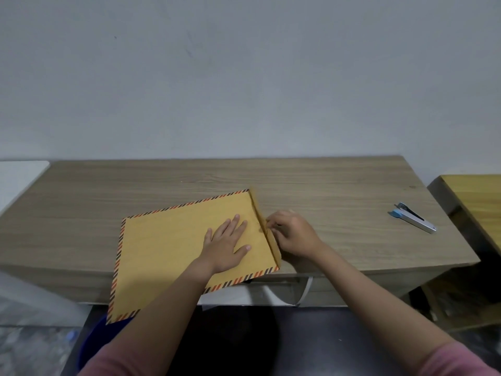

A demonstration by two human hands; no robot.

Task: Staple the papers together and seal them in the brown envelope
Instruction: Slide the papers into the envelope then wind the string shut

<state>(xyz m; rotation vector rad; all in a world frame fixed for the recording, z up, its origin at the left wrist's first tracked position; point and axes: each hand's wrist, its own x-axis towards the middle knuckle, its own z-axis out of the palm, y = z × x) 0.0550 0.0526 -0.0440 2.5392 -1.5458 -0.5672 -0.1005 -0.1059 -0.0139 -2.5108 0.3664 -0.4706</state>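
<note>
A brown envelope (173,245) with a red-and-black striped border lies on the wooden desk (339,191), its near-left corner hanging past the front edge. My left hand (227,241) presses flat on its right half, fingers spread. The envelope's flap (264,226) stands up along the right side. My right hand (291,233) pinches that flap near its middle, by a thin dark string. No papers are visible; whether they are inside the envelope cannot be seen. A blue and silver stapler (413,217) lies far right on the desk.
A yellow-topped side table (471,194) stands right of the desk. A white surface (19,177) adjoins the desk's left end. Below the front edge are a white curved object (287,291) and a blue bin (89,346). A grey wall lies behind.
</note>
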